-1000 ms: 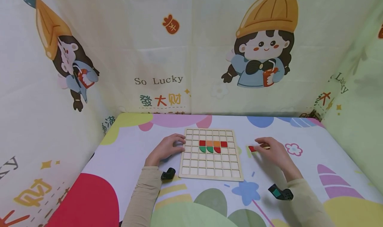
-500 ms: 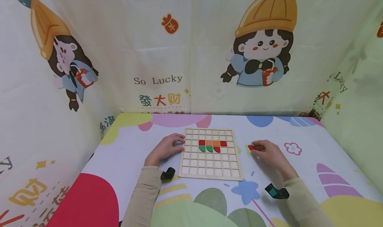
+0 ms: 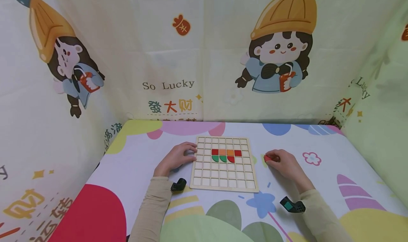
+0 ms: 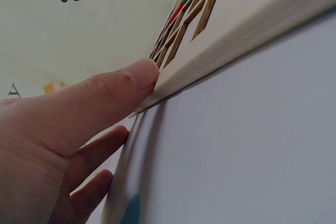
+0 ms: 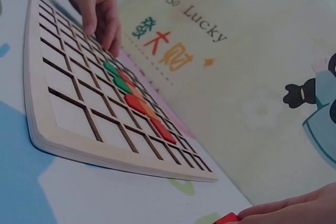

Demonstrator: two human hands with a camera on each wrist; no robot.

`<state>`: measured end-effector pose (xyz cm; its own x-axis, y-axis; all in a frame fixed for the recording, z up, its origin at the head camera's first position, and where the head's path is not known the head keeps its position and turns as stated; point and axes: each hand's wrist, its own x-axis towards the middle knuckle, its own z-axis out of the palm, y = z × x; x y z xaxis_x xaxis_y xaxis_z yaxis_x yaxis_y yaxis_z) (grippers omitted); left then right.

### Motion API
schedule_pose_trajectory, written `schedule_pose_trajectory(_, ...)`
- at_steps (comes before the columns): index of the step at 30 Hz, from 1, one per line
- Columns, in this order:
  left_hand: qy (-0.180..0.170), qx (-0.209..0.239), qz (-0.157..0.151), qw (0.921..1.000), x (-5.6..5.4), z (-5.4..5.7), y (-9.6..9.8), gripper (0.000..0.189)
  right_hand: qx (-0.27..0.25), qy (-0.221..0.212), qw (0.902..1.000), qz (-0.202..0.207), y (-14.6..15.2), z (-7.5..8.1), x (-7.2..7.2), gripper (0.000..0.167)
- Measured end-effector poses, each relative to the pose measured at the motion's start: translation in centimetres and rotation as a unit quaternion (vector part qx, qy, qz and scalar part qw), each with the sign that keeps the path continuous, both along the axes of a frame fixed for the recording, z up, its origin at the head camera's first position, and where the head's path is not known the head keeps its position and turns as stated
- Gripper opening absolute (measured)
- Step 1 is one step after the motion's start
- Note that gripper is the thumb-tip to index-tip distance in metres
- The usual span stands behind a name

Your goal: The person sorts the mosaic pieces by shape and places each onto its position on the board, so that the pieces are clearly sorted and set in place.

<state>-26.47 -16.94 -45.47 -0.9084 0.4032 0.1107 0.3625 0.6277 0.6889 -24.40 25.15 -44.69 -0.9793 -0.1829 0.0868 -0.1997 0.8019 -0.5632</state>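
A wooden grid board (image 3: 214,174) lies flat on the table in the head view. Two of its rows hold pieces: red squares (image 3: 237,153) and orange squares (image 3: 226,152) above, green quarter-round pieces (image 3: 219,158) and a red quarter-round piece (image 3: 231,159) below. My left hand (image 3: 176,158) rests at the board's left edge; in the left wrist view its thumb (image 4: 142,74) touches the rim. To the right of the board, my right hand (image 3: 287,162) pinches a small red piece (image 3: 267,158) just over the cloth. The fingers cover part of that piece, so its shape is unclear.
A patterned cloth (image 3: 318,185) covers the table. Printed fabric walls (image 3: 223,57) stand behind and at both sides. A black wrist device (image 3: 179,185) sits on the left wrist and another wrist device (image 3: 292,204) on the right.
My right hand has shifted slightly left, its fingers drawing in around the red piece, which shows less now. The left hand and board hold nearly the same place.
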Motion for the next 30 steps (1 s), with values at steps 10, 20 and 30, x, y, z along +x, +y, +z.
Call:
schedule_pose_trajectory(10, -0.001, 0.005, -0.001, 1.0, -0.03, -0.14, 0.0, 0.028, -0.024, 0.039, 0.9989, 0.013, 0.04, 0.19, 0.13, 0.03)
schedule_pose_trajectory(20, -0.006, 0.005, 0.003, 1.0, 0.08, 0.05, 0.0, 0.028, -0.003, 0.025, 0.9981, 0.057, -0.03, 0.01, 0.17, 0.034)
schedule_pose_trajectory(30, -0.002, 0.006, 0.0, 1.0, 0.04, 0.01, -0.02, 0.028, 0.0, 0.032, 0.9982, 0.05, 0.16, -0.2, 0.09, 0.032)
